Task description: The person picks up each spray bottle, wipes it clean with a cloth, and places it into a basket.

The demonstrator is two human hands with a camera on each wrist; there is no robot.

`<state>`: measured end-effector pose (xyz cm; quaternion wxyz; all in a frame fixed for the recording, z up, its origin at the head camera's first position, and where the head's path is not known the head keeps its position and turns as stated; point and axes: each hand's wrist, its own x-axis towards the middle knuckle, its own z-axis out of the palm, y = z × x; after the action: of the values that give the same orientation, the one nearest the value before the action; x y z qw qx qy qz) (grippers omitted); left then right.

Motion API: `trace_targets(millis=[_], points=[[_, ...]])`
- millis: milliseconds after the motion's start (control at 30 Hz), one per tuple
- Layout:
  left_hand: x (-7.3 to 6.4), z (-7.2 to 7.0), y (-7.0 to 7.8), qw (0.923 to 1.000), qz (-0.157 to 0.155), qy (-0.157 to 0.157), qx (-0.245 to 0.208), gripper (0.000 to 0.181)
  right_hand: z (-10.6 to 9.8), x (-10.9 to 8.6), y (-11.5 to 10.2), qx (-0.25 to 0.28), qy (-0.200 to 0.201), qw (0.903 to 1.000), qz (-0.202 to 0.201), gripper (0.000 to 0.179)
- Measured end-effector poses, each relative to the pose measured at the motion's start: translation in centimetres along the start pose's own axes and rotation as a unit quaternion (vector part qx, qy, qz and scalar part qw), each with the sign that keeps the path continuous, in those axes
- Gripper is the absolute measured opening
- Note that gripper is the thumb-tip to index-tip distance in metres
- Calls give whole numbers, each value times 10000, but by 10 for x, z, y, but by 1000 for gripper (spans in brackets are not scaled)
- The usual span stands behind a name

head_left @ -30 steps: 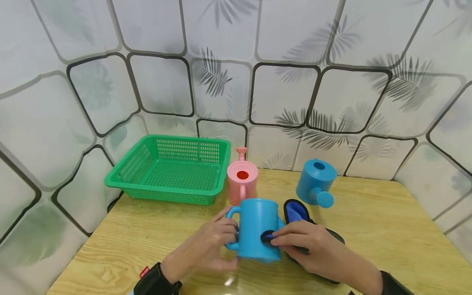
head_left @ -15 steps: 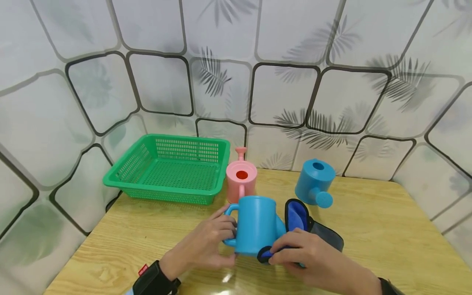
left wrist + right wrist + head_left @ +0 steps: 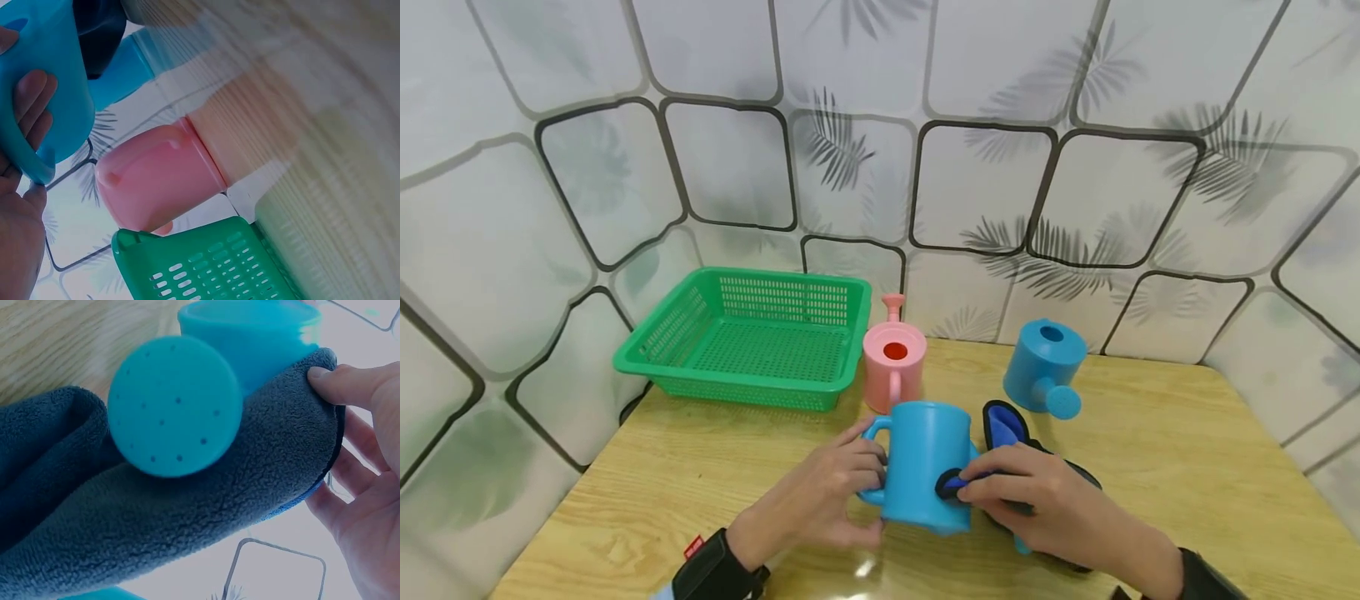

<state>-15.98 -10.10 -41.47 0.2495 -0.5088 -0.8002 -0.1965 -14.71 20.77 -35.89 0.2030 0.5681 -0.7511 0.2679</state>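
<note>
My left hand (image 3: pixel 827 492) grips the handle of a light blue watering can (image 3: pixel 928 458), its fingers passing through the handle loop in the left wrist view. The can is tilted, with its plain side facing me. My right hand (image 3: pixel 1037 496) pinches a cloth (image 3: pixel 206 506), fluffy grey on one face, blue on the other and edged in black. One cloth corner lies against the can's lower right side; the rest trails behind the right hand onto the table. In the right wrist view, the can's round sprinkler head (image 3: pixel 175 406) with small holes sits in front of the cloth.
A green perforated basket (image 3: pixel 741 392) stands at the back left. Beside it is a pink watering can (image 3: pixel 891 379), close behind the held can. Another blue watering can (image 3: pixel 1041 367) stands at the back right. A patterned curtain (image 3: pixel 850 183) surrounds the wooden table (image 3: pixel 1187 467).
The cloth corner in my right hand slid down to the can's bottom edge, then came back up its side. My left hand keeps its grip on the handle.
</note>
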Motion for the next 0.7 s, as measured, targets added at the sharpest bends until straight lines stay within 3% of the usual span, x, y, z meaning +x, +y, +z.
trace_targets(millis=[133,400,567,700], points=[[1,-1,2,9996,221,64,141,26,-1,-2,2,-64,102,9992,377,23],[2,1,8,9987,438,101,234,28,2,-4,10,-632,730,9919,827,36],[2,1,8,9983,481,117,298,29,2,-3,15,-654,1014,9886,904,34],[2,1,8,9987,438,91,238,28,0,-5,17,-719,993,9863,1105,27]])
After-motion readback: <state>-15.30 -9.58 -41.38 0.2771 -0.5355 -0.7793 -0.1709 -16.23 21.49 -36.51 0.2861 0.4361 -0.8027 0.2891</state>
